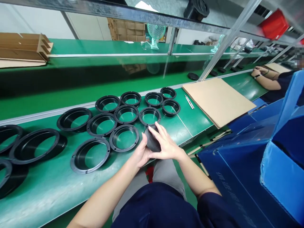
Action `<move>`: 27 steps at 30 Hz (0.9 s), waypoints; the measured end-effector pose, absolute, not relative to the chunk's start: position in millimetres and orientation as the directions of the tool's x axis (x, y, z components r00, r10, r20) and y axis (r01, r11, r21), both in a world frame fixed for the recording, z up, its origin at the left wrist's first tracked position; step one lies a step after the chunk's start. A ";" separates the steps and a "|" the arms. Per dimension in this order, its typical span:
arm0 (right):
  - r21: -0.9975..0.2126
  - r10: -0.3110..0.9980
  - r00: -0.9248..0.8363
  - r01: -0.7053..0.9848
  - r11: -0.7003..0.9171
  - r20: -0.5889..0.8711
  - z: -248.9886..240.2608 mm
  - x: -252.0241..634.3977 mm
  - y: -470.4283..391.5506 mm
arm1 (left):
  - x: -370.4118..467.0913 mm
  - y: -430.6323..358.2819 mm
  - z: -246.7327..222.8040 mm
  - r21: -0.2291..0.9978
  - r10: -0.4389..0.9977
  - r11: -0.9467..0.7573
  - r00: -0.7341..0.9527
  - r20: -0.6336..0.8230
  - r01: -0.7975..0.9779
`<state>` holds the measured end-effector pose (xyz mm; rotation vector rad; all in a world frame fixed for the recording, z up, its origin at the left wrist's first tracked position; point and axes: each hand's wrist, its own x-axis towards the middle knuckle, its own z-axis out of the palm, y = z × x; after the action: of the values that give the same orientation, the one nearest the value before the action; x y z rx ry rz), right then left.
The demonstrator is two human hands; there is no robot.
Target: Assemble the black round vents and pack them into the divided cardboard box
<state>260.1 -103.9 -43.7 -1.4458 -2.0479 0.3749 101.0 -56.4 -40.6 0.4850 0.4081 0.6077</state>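
Observation:
Both my hands are wrapped round one black flanged ring (152,141), tilted up at the front edge of the green bench (71,193). My left hand (140,154) grips it from the left and below, fingers curled and partly hidden. From the right, my right hand (165,142) lies over its outer side with the fingers bent round it. Just beyond, a similar black ring (149,123) rests on the bench. Left of my hands lie more such rings, among them a nearer ring (113,146) and a larger-looking ring (78,168).
A flat cardboard stack (219,99) lies to the right, with a slim silver tool (189,102) beside it. Blue corrugated boxes (232,167) stand at my right. A metal shelf post (228,41) rises behind the bench. Farther right sits a co-worker, hands together (257,72).

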 end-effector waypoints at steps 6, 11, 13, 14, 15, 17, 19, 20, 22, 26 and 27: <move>-0.608 0.885 -0.114 0.686 0.399 0.452 -14.2 298.0 -81.0 | 102.0 -60.5 -44.0 0.528 0.624 0.713 0.761 -0.178 -0.462; -0.544 0.906 -0.290 0.727 0.418 0.308 10.9 309.9 -66.3 | 109.9 -59.2 -37.9 0.470 0.589 0.778 0.743 -0.317 -0.417; -0.511 0.897 -0.395 0.740 0.438 0.196 9.3 298.5 -73.6 | 110.2 -56.5 -35.8 0.448 0.630 0.761 0.702 -0.332 -0.470; -0.492 0.895 -0.414 0.752 0.438 0.166 6.1 291.6 -79.2 | 109.7 -55.5 -35.3 0.443 0.653 0.744 0.682 -0.328 -0.499; -0.471 0.897 -0.415 0.767 0.436 0.155 2.2 285.2 -85.2 | 109.1 -55.0 -35.1 0.444 0.669 0.732 0.670 -0.322 -0.518; -0.441 0.901 -0.392 0.785 0.434 0.187 -5.0 278.4 -93.7 | 108.0 -55.9 -35.5 0.459 0.671 0.724 0.680 -0.296 -0.515; -0.448 0.904 -0.334 0.788 0.422 0.266 -7.5 283.8 -91.1 | 107.6 -58.7 -36.0 0.492 0.659 0.711 0.720 -0.218 -0.502; -0.455 0.909 -0.269 0.798 0.395 0.317 -6.7 291.5 -84.3 | 107.5 -60.2 -36.3 0.511 0.651 0.700 0.741 -0.167 -0.499; -0.457 0.910 -0.042 0.855 0.247 0.413 -2.9 314.4 -60.2 | 107.4 -62.5 -37.2 0.558 0.619 0.680 0.780 -0.091 -0.475; -0.378 0.876 0.294 0.915 -0.142 0.383 -2.0 362.1 -0.1 | 105.6 -61.2 -41.9 0.628 0.535 0.687 0.839 -0.098 -0.365; -0.353 0.889 0.304 0.919 -0.178 0.344 -5.1 369.0 10.1 | 105.0 -60.1 -43.5 0.634 0.529 0.687 0.843 -0.100 -0.356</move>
<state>369.0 10.1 -5.1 -2.0849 -1.6018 -0.0810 105.0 -60.1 -43.5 0.6434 0.2868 0.5029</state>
